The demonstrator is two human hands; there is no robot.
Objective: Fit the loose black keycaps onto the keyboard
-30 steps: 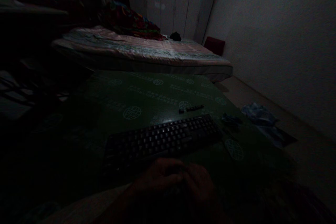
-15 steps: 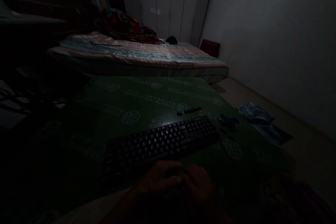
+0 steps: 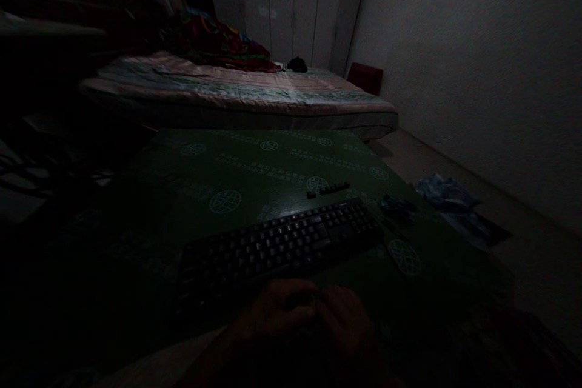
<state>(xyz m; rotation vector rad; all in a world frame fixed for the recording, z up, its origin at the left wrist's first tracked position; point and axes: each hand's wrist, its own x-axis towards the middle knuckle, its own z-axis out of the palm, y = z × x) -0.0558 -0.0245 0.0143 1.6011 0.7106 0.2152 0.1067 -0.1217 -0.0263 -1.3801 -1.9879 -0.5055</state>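
The room is very dim. A black keyboard [image 3: 277, 245] lies slanted on a green patterned table cover [image 3: 236, 176]. Just in front of its near edge my left hand [image 3: 277, 312] and my right hand [image 3: 348, 321] are pressed together, fingers curled inward. Whatever lies between them is lost in the dark. A short row of loose black keys [image 3: 330, 189] rests behind the keyboard. A small dark object [image 3: 398, 206] sits off the keyboard's right end.
Behind the table stands a bed [image 3: 240, 94] with a colourful bundle [image 3: 218, 39] and a small dark item [image 3: 297, 64]. A red box [image 3: 366, 77] sits by the wall. Bluish cloth [image 3: 448, 191] lies on the floor at right. Dark shelving fills the left.
My hands have stayed together at the keyboard's near edge, dropping slightly lower in view. The camera has shifted a little; nothing on the table has moved.
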